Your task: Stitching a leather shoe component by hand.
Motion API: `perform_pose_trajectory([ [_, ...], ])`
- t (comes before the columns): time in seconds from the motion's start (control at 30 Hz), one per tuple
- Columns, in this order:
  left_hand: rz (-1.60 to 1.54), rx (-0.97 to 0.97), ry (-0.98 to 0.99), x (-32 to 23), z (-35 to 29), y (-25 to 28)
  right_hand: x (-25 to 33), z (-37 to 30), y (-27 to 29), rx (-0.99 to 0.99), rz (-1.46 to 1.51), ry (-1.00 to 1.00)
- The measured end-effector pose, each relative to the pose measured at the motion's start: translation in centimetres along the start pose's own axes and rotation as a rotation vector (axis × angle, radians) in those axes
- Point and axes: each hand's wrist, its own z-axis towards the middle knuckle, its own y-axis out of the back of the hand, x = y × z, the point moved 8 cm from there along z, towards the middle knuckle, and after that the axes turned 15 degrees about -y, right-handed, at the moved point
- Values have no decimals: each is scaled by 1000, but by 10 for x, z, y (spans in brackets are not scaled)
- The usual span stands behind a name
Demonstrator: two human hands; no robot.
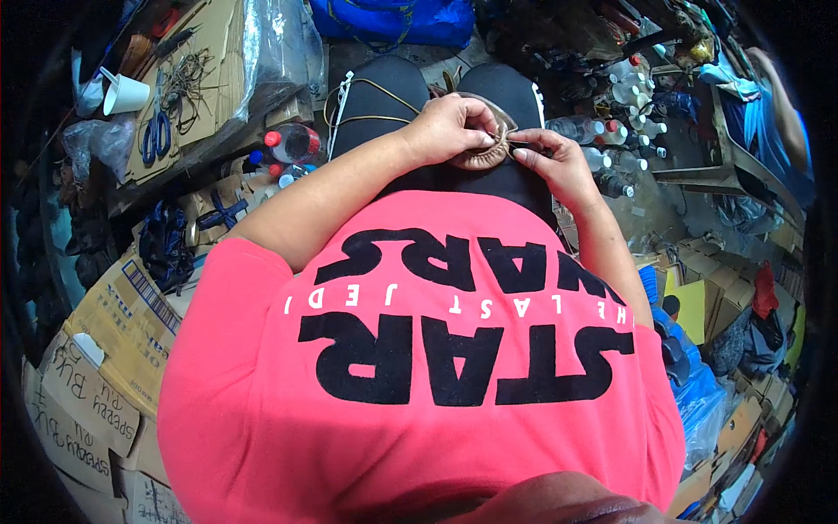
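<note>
A brown leather moccasin shoe (479, 160) with a puckered, gathered toe edge rests on my lap between my dark-trousered knees. My left hand (449, 129) is closed on its upper edge, thumb and fingertips pinched together. From the right, my right hand (559, 166) pinches at the same rim, its thumb and forefinger close to the left fingertips. Whether a fine thread lies between those fingertips is too small to tell. A thin tan cord (384, 90) loops out to the left across my left thigh.
To the left, a cardboard-covered bench (205, 65) carries blue-handled scissors (157, 135), a tangle of cords (190, 83) and a white cup (125, 94). Several plastic bottles (624, 131) stand at right; a red-capped bottle (292, 142) stands left. A blue bag (393, 22) lies ahead. Cardboard boxes (122, 314) pile up at lower left.
</note>
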Motion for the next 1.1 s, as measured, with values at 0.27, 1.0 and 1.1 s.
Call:
perform_pose_trajectory([
  [0.27,492,79,-284,-27,9,12,15,7,5,-71,-179,153],
  [1.0,588,405,-210,-38,16,-9,21,-4,83,-588,-603,250],
  [1.1,577,407,-201,-33,15,-7,58,-30,59,-588,-640,410],
])
